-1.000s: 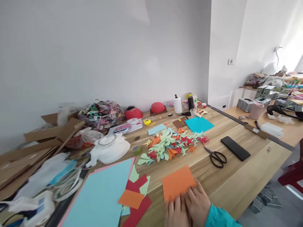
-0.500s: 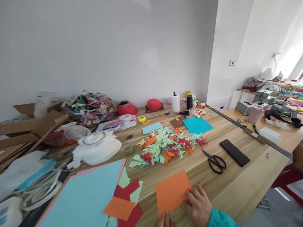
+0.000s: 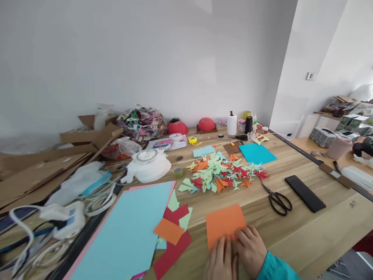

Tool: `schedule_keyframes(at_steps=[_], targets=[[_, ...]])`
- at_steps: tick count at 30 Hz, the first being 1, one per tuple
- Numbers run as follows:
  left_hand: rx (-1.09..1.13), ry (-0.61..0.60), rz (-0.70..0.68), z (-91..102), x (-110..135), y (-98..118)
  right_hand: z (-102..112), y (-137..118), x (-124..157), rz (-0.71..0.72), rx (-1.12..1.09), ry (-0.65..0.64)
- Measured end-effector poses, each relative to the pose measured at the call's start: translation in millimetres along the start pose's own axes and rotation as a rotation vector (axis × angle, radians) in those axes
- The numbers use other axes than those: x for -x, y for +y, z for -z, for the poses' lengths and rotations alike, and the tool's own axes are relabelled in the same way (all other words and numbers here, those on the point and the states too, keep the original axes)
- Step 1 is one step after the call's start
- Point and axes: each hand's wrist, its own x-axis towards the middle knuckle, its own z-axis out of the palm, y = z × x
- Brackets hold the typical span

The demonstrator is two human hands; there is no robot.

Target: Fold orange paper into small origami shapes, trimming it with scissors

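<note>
An orange paper sheet (image 3: 223, 223) lies flat on the wooden table (image 3: 305, 233) near its front edge. My left hand (image 3: 220, 260) lies flat on the sheet's near edge, fingers stretched out. My right hand (image 3: 250, 251), in a teal sleeve, presses on the sheet's near right corner, fingers spread flat beside the left hand. Neither hand grips anything. Beyond the sheet sits a pile of folded paper shapes (image 3: 223, 175) in green, red and orange.
Black scissors (image 3: 278, 200) and a black phone (image 3: 304, 188) lie to the right. Large light-blue paper (image 3: 131, 233) and red and orange scraps (image 3: 171, 231) lie left. A white bowl (image 3: 148, 169), tape rolls, cardboard and bags crowd the far left. Another cluttered table stands at the right.
My left hand has come back up onto the orange sheet beside the right hand. The camera has swung left and slightly down, so everything shifted right in view.
</note>
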Motion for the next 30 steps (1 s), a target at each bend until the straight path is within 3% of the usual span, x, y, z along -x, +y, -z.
schedule_keyframes(at_steps=[7, 14, 19, 22, 27, 30], targets=[[0.106, -0.120, -0.031, 15.3, -12, 9, 2, 1, 9, 0.015, 0.023, -0.128], [0.178, -0.052, 0.013, 17.8, -14, 4, 15, 27, 15, -0.031, 0.032, -0.195], [0.250, -0.101, 0.032, 22.8, -11, -3, 21, 41, 22, -0.027, 0.061, -0.290], [0.213, -0.122, 0.022, 26.3, -12, -6, 22, 40, 20, -0.043, 0.035, -0.270], [0.202, -0.130, 0.123, 24.6, -11, -12, 19, 35, 13, -0.037, 0.030, -0.281], [0.247, -0.120, 0.060, 20.8, -6, -22, 18, 37, 14, -0.030, 0.048, -0.282]])
